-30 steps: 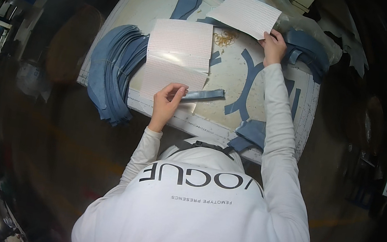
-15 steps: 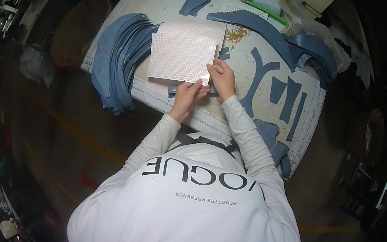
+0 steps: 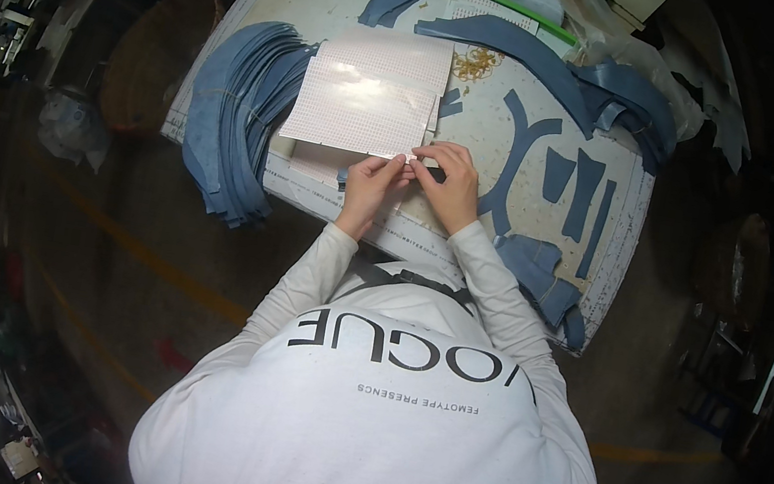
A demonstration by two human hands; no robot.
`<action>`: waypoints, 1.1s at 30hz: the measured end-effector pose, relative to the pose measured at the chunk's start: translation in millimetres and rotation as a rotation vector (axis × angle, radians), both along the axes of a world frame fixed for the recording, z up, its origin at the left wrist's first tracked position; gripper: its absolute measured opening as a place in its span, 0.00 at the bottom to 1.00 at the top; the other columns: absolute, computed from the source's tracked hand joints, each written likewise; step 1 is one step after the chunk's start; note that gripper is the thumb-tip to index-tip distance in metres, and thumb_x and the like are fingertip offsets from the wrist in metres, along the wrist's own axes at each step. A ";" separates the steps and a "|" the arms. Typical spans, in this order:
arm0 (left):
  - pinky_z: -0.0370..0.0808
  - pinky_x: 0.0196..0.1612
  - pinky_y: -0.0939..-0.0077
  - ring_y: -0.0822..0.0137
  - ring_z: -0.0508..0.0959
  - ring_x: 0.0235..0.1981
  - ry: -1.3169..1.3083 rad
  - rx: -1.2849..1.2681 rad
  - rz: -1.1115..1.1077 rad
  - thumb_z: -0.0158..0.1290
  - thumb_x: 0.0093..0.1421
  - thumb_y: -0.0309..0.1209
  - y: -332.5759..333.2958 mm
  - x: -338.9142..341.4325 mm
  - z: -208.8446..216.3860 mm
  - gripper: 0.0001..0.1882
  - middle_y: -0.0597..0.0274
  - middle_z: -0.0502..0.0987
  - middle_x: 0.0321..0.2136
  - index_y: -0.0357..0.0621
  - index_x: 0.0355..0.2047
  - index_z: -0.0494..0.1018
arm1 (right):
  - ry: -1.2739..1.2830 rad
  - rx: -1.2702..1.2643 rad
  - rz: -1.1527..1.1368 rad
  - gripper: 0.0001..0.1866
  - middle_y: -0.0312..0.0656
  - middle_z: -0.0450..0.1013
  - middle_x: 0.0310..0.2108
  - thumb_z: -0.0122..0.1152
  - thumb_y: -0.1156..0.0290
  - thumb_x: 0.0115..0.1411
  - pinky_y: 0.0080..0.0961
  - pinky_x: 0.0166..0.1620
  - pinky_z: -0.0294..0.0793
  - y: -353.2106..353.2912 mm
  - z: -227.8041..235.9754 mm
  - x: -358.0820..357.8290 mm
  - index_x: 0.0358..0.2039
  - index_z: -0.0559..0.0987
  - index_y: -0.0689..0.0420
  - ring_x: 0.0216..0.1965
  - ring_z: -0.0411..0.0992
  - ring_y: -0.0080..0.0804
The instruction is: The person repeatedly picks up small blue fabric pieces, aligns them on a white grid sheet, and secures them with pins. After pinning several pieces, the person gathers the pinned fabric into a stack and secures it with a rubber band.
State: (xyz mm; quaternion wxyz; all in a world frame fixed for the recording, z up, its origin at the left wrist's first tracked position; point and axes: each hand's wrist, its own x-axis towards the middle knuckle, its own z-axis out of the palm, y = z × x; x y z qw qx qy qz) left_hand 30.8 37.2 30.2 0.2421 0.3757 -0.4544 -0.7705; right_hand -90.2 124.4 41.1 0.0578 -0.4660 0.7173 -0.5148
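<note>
Left hand (image 3: 375, 188) at near right corner of printed sheet (image 3: 356, 118), grip clamped on its near edge, thumb on top; end of blue strip (image 3: 342, 179) pokes out just left of same hand. Right hand (image 3: 449, 189) at that corner too, fingertips close to left thumb; too small to tell if its grip is clamped or just touching. Sheet's near edge looks raised; far part overlaps more paper (image 3: 433, 50) on the surface (image 3: 487, 121). Tied stack of curved blue pcs (image 3: 236, 122) just left of sheet. Yellow bands (image 3: 476, 66) far right of it, w/ long blue pc (image 3: 515, 43) beyond. Flat blue cutouts (image 3: 580, 197) well to right, folded blue bundle (image 3: 535, 269) nearer.
</note>
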 end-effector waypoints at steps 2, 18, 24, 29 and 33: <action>0.78 0.38 0.83 0.71 0.81 0.34 0.003 -0.033 0.007 0.55 0.63 0.31 -0.5 0.7 -1.8 0.12 0.56 0.81 0.34 0.33 0.40 0.76 | -0.003 -0.002 -0.025 0.07 0.39 0.78 0.34 0.66 0.71 0.50 0.33 0.49 0.71 -0.7 -1.6 1.8 0.31 0.82 0.55 0.46 0.70 0.42; 0.78 0.37 0.83 0.72 0.80 0.33 0.043 -0.043 0.067 0.53 0.64 0.30 10.0 -4.0 -0.3 0.11 0.58 0.80 0.33 0.32 0.38 0.76 | 0.053 -0.058 -0.076 0.07 0.38 0.77 0.33 0.65 0.74 0.49 0.30 0.45 0.74 -1.2 0.5 5.4 0.31 0.81 0.55 0.42 0.73 0.37; 0.77 0.37 0.83 0.74 0.79 0.32 0.004 -0.088 0.056 0.51 0.65 0.31 11.4 -3.1 -7.9 0.11 0.59 0.80 0.32 0.33 0.37 0.77 | 0.095 -0.056 0.013 0.13 0.39 0.77 0.33 0.64 0.74 0.50 0.31 0.44 0.73 -3.1 1.0 4.6 0.38 0.81 0.54 0.40 0.73 0.40; 0.77 0.36 0.83 0.74 0.79 0.32 0.006 -0.121 0.064 0.51 0.65 0.31 11.9 -3.0 -11.0 0.11 0.60 0.80 0.32 0.33 0.36 0.77 | 0.143 -0.014 0.006 0.19 0.38 0.77 0.33 0.64 0.76 0.50 0.28 0.42 0.74 -2.7 3.5 10.1 0.45 0.79 0.53 0.39 0.73 0.36; 0.77 0.36 0.82 0.73 0.79 0.32 0.034 -0.064 0.065 0.49 0.66 0.31 12.3 -3.4 -11.5 0.11 0.58 0.80 0.32 0.33 0.35 0.76 | 0.013 -0.038 -0.029 0.21 0.39 0.77 0.33 0.63 0.78 0.50 0.27 0.40 0.74 -3.5 6.0 11.5 0.47 0.78 0.53 0.35 0.75 0.34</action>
